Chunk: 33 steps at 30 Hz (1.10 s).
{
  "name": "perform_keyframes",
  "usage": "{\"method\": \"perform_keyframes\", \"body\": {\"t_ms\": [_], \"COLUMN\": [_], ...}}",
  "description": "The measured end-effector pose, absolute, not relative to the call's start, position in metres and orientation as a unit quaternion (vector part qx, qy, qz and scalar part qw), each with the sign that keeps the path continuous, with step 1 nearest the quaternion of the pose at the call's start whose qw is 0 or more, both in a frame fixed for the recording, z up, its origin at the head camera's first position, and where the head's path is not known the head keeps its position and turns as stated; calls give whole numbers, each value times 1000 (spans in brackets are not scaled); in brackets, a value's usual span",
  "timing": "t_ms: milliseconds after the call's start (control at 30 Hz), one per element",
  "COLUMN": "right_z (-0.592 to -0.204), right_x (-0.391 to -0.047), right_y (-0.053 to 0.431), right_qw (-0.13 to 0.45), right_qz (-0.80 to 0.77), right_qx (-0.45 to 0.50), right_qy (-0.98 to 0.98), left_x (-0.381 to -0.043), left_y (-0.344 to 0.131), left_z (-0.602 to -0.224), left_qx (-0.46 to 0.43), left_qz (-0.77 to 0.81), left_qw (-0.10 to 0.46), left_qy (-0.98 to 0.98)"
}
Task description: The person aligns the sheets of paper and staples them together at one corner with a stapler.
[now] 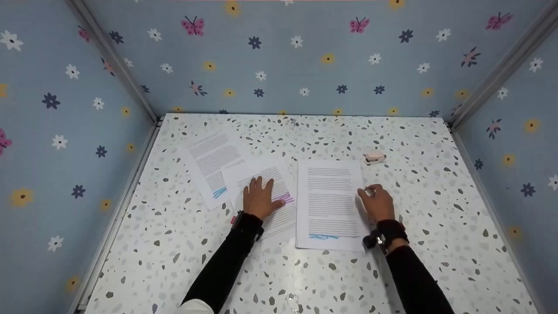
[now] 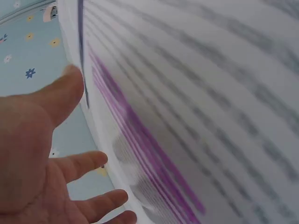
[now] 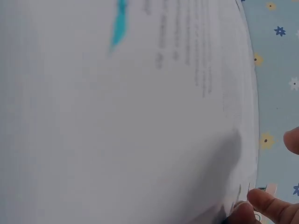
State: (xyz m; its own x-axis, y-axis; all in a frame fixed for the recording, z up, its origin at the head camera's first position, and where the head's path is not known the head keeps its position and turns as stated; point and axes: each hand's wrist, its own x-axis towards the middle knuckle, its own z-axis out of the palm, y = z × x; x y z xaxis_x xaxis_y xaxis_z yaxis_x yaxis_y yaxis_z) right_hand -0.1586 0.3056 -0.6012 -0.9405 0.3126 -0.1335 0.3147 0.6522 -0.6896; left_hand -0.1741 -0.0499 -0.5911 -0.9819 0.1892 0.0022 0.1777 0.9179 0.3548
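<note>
My left hand (image 1: 258, 198) rests with spread fingers on a printed sheet (image 1: 279, 226) that bears a purple highlighter mark (image 2: 135, 130). In the left wrist view its thumb stands apart from the fingers. Right of it lies a stack of printed sheets (image 1: 329, 205), the top page marked in blue near its bottom. Beside the stack's right edge is my right hand (image 1: 378, 204), fingers loosely bent. The right wrist view shows the thumb (image 3: 292, 140) apart from the fingers (image 3: 271, 205), with nothing seen held between them.
Another printed page (image 1: 213, 161) with a blue mark lies at the back left, partly under the purple-marked sheet. A small pale pink stapler (image 1: 375, 157) stands beyond my right hand. Flower-patterned panels (image 1: 279, 56) enclose the speckled table (image 1: 174, 261) at the back and sides.
</note>
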Motion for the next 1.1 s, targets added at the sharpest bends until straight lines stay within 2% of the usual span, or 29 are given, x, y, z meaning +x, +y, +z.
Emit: {"method": "perform_keyframes", "body": {"t_ms": [167, 333, 600, 867, 1100], "right_z": [-593, -582, -585, -592, -585], "right_x": [-162, -167, -163, -164, -166], "right_y": [316, 320, 303, 296, 299], "right_qw": [-14, -24, 2, -8, -4], "right_qz": [-408, -426, -416, -410, -415], "right_qx": [177, 170, 146, 122, 138], "right_qy": [895, 888, 898, 904, 899], "left_x": [-174, -183, -206, -221, -231], "left_y": [-60, -72, -92, -112, -115], "left_z": [-596, -603, -602, -593, -594], "left_qx": [103, 117, 133, 163, 168], "left_qz": [171, 162, 156, 190, 201], "left_qw": [63, 81, 126, 169, 188], "left_qy": [978, 976, 971, 953, 947]}}
